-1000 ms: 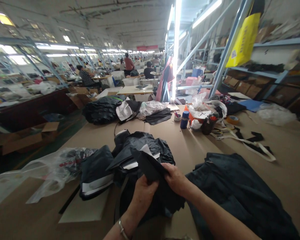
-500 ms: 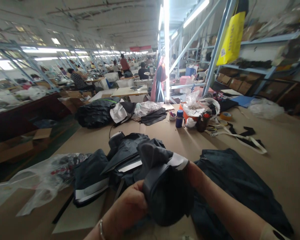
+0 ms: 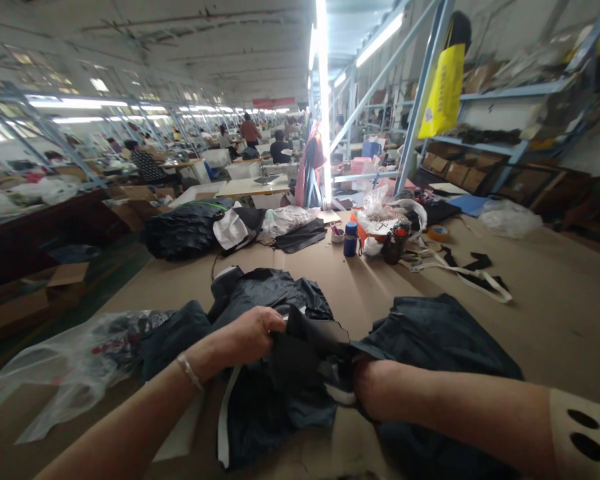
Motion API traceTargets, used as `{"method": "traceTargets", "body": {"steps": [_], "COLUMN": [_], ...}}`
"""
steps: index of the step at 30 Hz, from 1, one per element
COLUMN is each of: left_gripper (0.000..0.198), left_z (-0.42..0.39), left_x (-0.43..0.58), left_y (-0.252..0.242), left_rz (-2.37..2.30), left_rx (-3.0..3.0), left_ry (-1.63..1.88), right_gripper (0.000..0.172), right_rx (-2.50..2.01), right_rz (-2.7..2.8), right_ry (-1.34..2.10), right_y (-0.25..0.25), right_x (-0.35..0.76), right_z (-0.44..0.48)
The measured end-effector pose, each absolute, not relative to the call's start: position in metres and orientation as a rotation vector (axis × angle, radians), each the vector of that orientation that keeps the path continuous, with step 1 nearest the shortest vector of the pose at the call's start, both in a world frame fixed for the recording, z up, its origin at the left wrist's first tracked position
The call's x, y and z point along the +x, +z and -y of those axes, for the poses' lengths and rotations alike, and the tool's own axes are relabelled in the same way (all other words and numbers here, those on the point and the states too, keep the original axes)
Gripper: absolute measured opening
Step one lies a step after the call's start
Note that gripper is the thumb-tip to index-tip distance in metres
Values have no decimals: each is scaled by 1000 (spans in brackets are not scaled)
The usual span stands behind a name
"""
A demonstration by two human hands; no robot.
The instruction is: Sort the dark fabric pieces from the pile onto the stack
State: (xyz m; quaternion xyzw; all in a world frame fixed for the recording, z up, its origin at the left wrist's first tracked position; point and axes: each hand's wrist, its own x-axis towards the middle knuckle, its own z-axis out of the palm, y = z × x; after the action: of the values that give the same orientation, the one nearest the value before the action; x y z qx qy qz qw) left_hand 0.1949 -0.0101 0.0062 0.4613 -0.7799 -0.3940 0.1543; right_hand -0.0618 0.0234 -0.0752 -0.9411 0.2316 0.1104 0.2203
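Observation:
My left hand (image 3: pixel 253 333) is closed on the upper edge of a black fabric piece (image 3: pixel 305 350) held just above the cardboard-covered table (image 3: pixel 555 307). My right hand (image 3: pixel 367 387) is pushed inside the same black piece, so its fingers are hidden by the cloth. Behind the hands lies a heap of dark garment parts (image 3: pixel 267 290) with white strips. A larger dark garment (image 3: pixel 445 333) lies flat to the right, under my right forearm.
A clear plastic bag (image 3: pixel 75 367) lies at the left. Further back stand a blue bottle (image 3: pixel 351 239), a dark bottle (image 3: pixel 394 244), a tape roll (image 3: pixel 438 233) and loose straps (image 3: pixel 467 270). A black bundle (image 3: pixel 187 230) sits at the far left. Shelving rises on the right; people work in the distance.
The black piece has come down from chest height toward the table. My left hand has shifted to its upper left edge, and my right hand has gone inside the cloth.

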Motion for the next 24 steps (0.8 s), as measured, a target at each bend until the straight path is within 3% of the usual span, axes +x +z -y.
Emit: {"method": "traceTargets", "body": {"steps": [3,5,9,14,18,24], "left_gripper": [13,15,18,19,20,18], "left_z": [13,16,25,28,27,31], "left_x": [192,191,187,176,178,181], "left_y": [0,1,8,13,10,-1], "left_rz": [2624,2592,2330,2642,2527,2341], "left_rx": [1248,1215,1150,1204,1250,1184], "left_ry": [-499,-319,-382,-176,-170,-424], "right_gripper": [7,8,16,21,25,14], "right_rx": [-2893,-2961,-2792,-2725,-2622,-2548], "right_rz": [-524,-596,-789,-835,-911,-598], "right_ry": [602,482,54,-80,-305,100], "right_y": [-58,-35,9,29,30,12], "right_x": [-72,-74,-70,-71,-65,-47], "right_z": [-16,0,38,46,51,45]}}
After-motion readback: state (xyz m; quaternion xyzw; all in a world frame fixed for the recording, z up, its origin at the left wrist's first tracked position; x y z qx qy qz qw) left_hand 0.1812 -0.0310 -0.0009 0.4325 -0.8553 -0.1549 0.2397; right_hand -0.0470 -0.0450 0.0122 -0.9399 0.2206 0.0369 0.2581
